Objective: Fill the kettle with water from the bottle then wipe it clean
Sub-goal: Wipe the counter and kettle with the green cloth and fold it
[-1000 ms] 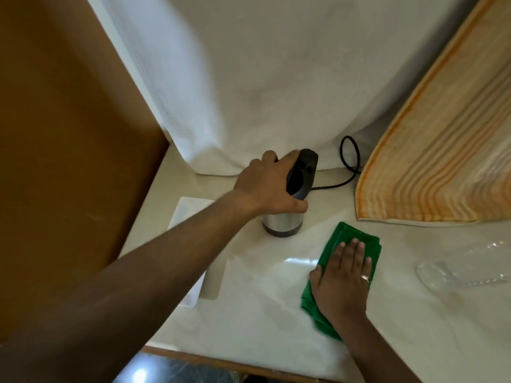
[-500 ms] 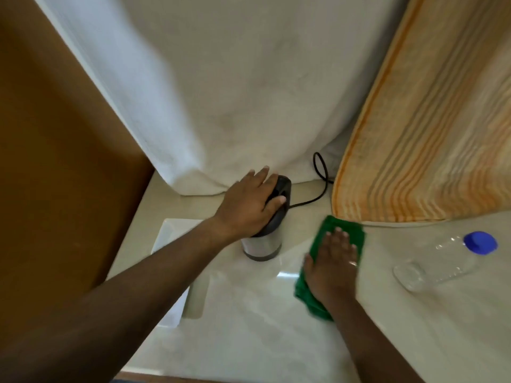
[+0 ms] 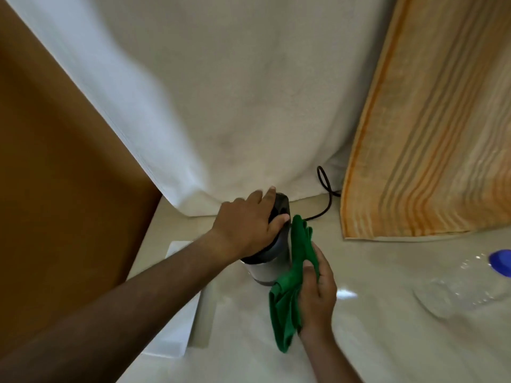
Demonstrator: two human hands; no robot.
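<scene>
Here the fingers of the left hand (image 3: 246,228) grip the kettle (image 3: 265,268) top. Those of the right hand (image 3: 318,297) clutch the cloth (image 3: 287,299), apparently against its side; the bottle (image 3: 464,291) lies well right of them.

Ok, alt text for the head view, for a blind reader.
A right hand holds a green cloth against a black-lidded steel kettle, which the left hand grips from above. A clear blue-capped plastic bottle lies nearby.
</scene>
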